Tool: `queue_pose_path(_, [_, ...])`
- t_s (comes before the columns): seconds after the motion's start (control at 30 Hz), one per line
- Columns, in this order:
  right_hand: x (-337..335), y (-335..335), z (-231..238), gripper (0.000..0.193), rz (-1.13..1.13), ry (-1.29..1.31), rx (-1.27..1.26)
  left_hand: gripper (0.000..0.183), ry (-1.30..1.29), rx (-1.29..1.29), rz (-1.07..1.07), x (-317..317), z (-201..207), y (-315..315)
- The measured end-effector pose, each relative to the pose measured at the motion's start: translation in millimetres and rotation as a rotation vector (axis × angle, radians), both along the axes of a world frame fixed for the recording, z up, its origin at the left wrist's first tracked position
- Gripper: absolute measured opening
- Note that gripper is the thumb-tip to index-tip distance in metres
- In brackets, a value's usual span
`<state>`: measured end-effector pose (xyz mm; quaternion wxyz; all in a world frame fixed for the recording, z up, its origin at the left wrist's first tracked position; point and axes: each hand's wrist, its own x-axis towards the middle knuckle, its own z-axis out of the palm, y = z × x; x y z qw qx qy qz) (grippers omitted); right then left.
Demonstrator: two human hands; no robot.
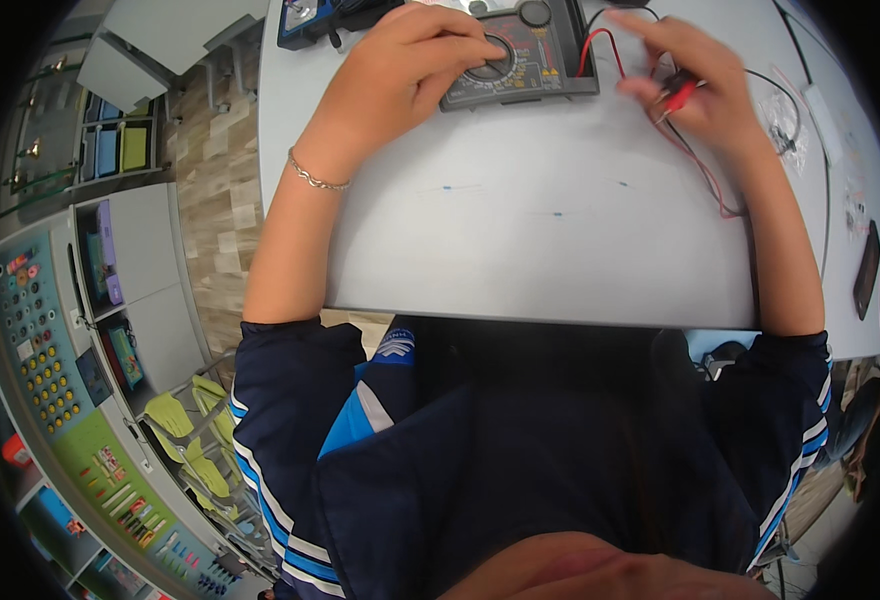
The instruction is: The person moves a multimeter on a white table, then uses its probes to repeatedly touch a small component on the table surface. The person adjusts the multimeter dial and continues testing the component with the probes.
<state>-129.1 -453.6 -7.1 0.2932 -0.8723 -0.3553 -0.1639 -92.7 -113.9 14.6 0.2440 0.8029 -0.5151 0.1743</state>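
My left hand (385,85) has its fingertips closed on the round selector knob (493,62) of a dark analog multimeter (572,84) at the table's far side. A red test lead (600,36) runs out of the meter's right side toward my right hand (712,85). That hand, a little blurred, holds red and black test lead clips (678,98) against its fingers, with index finger and thumb apart. Three small blue-bodied resistors lie on the grey tabletop nearer me: one at the left (447,187), one in the middle (558,213), one at the right (624,183).
A blue-and-black device (305,22) stands at the table's far left. Clear plastic bags (788,125) and a dark phone (866,270) lie to the right. The table's near edge (540,319) runs before my body. Shelving (90,420) and green chairs (185,445) stand left.
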Motion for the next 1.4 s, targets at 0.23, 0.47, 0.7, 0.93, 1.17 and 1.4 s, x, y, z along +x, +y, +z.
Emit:
queue_pose_path(0.23, [-110.1,-19.8,85.1,0.05,-0.519,-0.224,-0.295,0.028,0.077,-0.34,0.135,-65.4,27.9,3.4])
queue_pose_path(0.47, [-214.7,47.9,69.0,0.051,-0.353,0.308,0.153,0.024,0.842,-0.436,-0.077,-195.8,3.1,-58.2])
queue_pose_path(0.7, [-238.3,88.2,14.7,0.064,-0.424,0.243,0.297,0.02,1.21,-0.694,-0.056,-221.4,-33.1,-94.9])
queue_pose_path(0.93, [-244.8,96.0,11.2,0.066,-0.415,0.197,0.28,0.015,1.606,-0.952,-0.197,-225.3,-53.6,-89.9])
queue_pose_path(1.17, [-237.6,59.4,28.4,0.048,-0.126,0.433,0.348,0.02,1.61,-0.98,-0.317,-223.7,-56.2,-83.5])
queue_pose_path(1.4, [-218.8,50.6,16.6,0.032,-0.183,0.508,0.286,0.035,1.64,-0.847,0.038,-216.5,-34.7,-77.1])
